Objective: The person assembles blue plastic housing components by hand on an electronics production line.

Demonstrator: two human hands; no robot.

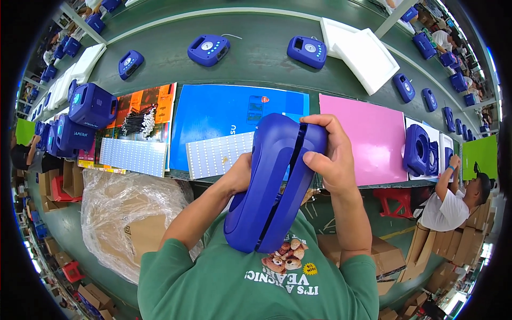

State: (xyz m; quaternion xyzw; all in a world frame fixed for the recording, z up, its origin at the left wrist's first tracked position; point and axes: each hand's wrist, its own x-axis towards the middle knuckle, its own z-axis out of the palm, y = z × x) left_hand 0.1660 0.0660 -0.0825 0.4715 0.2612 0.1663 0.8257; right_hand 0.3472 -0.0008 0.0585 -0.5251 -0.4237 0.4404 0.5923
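Blue plastic housing was held up against the person's chest, seam facing up so both halves could be squeezed. Right hand wrapped fingers over its top; left hand gripped behind, fingers hidden.

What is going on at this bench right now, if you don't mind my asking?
A person in a green shirt holds a blue plastic casing in both hands above the bench edge. The right hand grips its upper end; the left hand is behind it, mostly hidden. A seam gapes between its two halves. On the bench lie sheets of small white labels, a pink sheet and more blue units. Another person works at the right.
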